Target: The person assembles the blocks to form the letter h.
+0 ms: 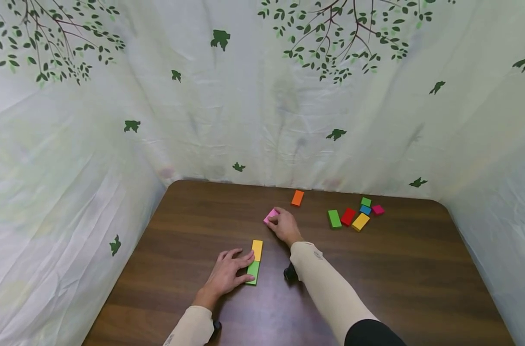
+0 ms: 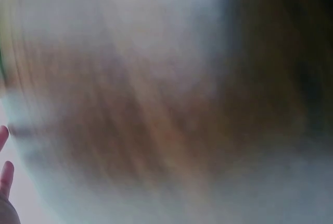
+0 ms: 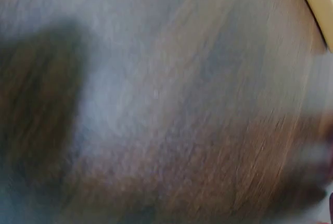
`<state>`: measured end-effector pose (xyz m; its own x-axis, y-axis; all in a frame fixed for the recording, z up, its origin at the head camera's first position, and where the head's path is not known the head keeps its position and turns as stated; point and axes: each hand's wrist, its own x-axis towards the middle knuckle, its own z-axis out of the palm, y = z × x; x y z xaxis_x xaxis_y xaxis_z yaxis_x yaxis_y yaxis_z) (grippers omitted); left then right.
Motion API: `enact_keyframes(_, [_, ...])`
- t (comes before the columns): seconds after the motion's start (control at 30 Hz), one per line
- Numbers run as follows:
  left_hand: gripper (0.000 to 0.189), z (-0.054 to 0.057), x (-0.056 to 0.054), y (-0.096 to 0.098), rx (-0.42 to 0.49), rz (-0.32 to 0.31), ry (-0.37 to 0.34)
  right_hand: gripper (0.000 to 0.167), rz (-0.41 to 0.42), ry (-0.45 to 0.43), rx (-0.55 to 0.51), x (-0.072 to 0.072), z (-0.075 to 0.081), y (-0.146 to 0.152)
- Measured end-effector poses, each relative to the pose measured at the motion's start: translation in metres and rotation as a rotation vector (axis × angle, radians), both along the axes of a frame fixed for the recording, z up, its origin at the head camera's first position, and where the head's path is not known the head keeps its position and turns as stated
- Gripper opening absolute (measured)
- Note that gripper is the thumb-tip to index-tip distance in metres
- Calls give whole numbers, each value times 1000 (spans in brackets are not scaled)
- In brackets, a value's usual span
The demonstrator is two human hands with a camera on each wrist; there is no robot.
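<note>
A pink block (image 1: 270, 216) is pinched between the thumb and fingers of my right hand (image 1: 285, 226), over the far middle of the table in the head view. Nearer to me, a yellow block (image 1: 257, 250) and a green block (image 1: 253, 273) lie end to end in a line. My left hand (image 1: 230, 273) is beside them with its fingers spread: a fingertip meets the yellow block and the thumb reaches the lower end of the green one. The left wrist view is mostly blurred tabletop, with fingertips (image 2: 6, 179) at its left edge. A yellow block edge (image 3: 317, 5) shows in the right wrist view.
An orange block (image 1: 297, 198) lies near the back edge of the brown table (image 1: 418, 269). To the right is a loose group with a green block (image 1: 334, 218), a red block (image 1: 348, 216), a yellow block (image 1: 360, 222) and several smaller ones. A patterned curtain (image 1: 245, 120) hangs behind.
</note>
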<state>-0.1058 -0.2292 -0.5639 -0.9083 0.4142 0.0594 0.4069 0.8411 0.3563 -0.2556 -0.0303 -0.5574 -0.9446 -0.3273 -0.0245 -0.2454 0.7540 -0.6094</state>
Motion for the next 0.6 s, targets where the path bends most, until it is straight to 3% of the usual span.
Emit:
enact_keyframes(0.23, [64, 0, 0, 1, -3, 7, 22, 29, 116, -10, -8, 7, 3, 1])
enact_keyframes(0.4, [64, 1, 1, 2, -10, -1, -9, 29, 167, -39, -28, 15, 4, 3])
enact_keyframes(0.6, [64, 1, 2, 2, -3, 11, -23, 29, 198, -15, -61, 22, 2, 3])
